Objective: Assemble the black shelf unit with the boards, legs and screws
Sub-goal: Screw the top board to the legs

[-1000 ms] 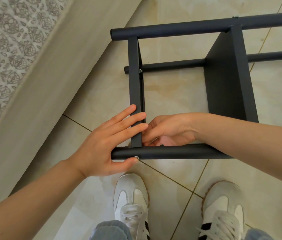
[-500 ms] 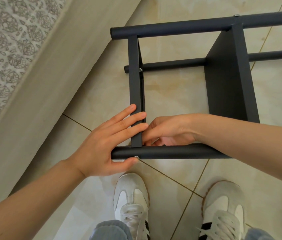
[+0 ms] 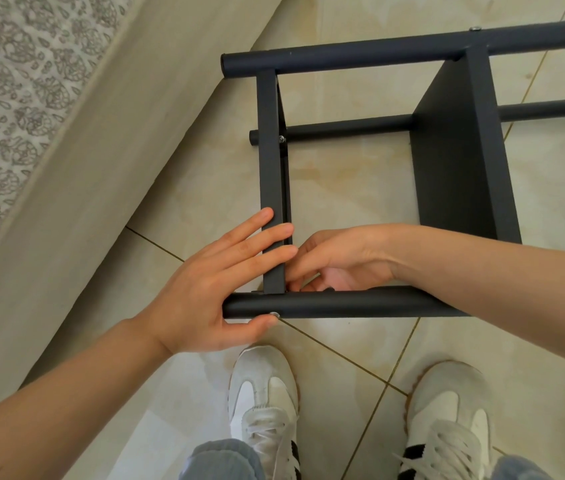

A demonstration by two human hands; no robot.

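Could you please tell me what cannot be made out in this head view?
Head view only:
Fingertips of the right hand: hidden behind the near leg and end board; any held part is unseen.
Screw: partly covered by the left hand thumb.
Far leg: cut off by the right edge.

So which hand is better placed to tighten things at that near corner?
Probably the right hand: its curled fingers sit at the inner corner where the end board meets the near leg. The left hand lies flat across that board, steadying it.
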